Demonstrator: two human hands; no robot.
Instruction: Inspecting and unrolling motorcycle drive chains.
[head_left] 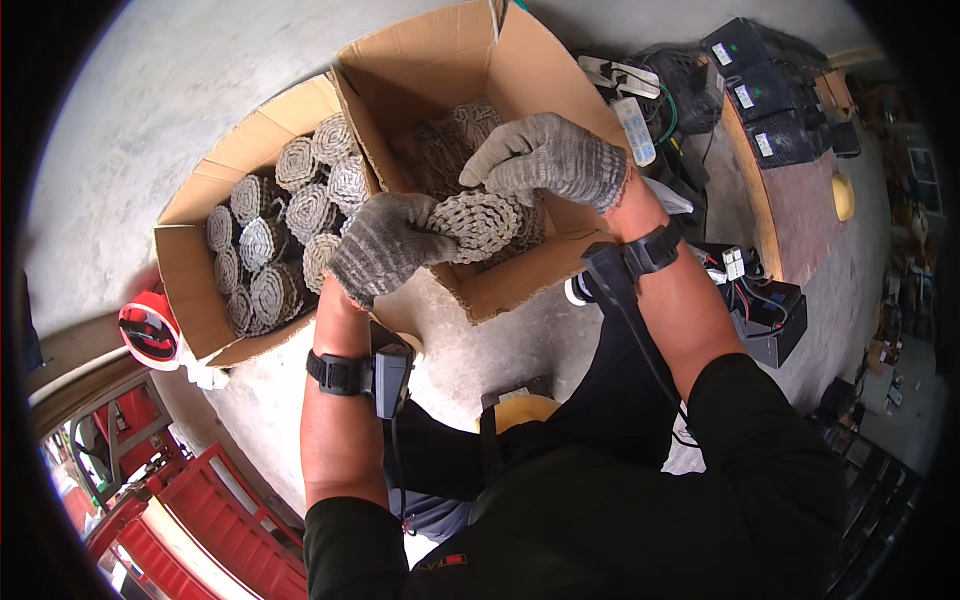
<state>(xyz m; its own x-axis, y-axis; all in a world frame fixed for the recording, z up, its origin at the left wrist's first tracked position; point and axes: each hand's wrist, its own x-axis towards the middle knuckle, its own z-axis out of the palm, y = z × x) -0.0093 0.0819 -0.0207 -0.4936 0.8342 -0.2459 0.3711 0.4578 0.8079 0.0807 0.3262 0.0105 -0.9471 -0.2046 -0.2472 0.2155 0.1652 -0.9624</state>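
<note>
A grey rolled-up metal chain (pixel 478 226) is held up over the front of the right cardboard box (pixel 520 285). My left hand (pixel 385 245), in a grey knitted glove, is closed on its left edge, thumb and fingers pinching it. My right hand (pixel 550 165), gloved alike, is closed at the upper right edge of the same roll, its fingers bent; the fingertips' exact grip is partly hidden. More chain (pixel 475 120) lies inside this box behind my hands. Several similar chain rolls (pixel 310 212) stand packed in the left cardboard box (pixel 195 240), beside my left hand.
A red and white round object (pixel 150 330) sits by the left box. Power strips (pixel 634 130) and cables lie right of the boxes. Black battery-like blocks (pixel 780 137) stand farther right, above a black box with wires (pixel 775 325). A red metal frame (pixel 215 520) is at lower left.
</note>
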